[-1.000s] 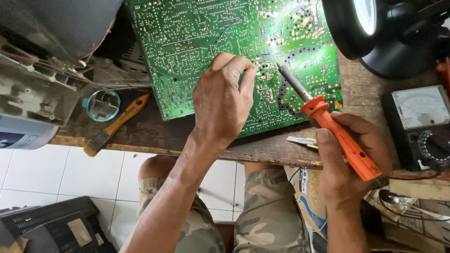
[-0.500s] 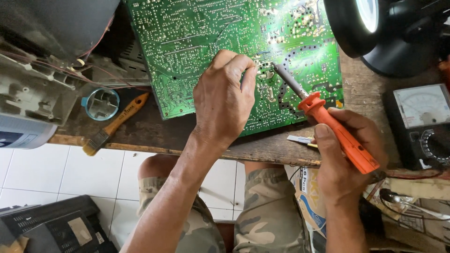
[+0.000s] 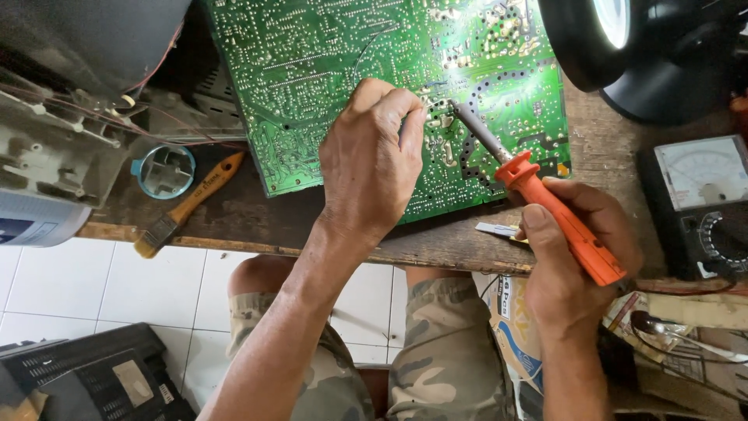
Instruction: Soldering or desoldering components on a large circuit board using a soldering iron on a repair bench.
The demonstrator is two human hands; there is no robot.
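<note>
Worn wooden bench [image 3: 436,249], white-tiled floor [image 3: 156,288]

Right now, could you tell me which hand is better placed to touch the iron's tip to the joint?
The right hand: it already holds the orange soldering iron, tip beside the left hand on the green circuit board.

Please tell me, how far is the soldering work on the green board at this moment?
Done: the green circuit board lies solder side up on the wooden bench. In hand: the right hand grips the orange soldering iron, tip on a joint near the board's middle; the left hand rests on the board, fingertips beside the tip. Left: whether the joint is finished cannot be seen; the paintbrush lies unused.
</note>
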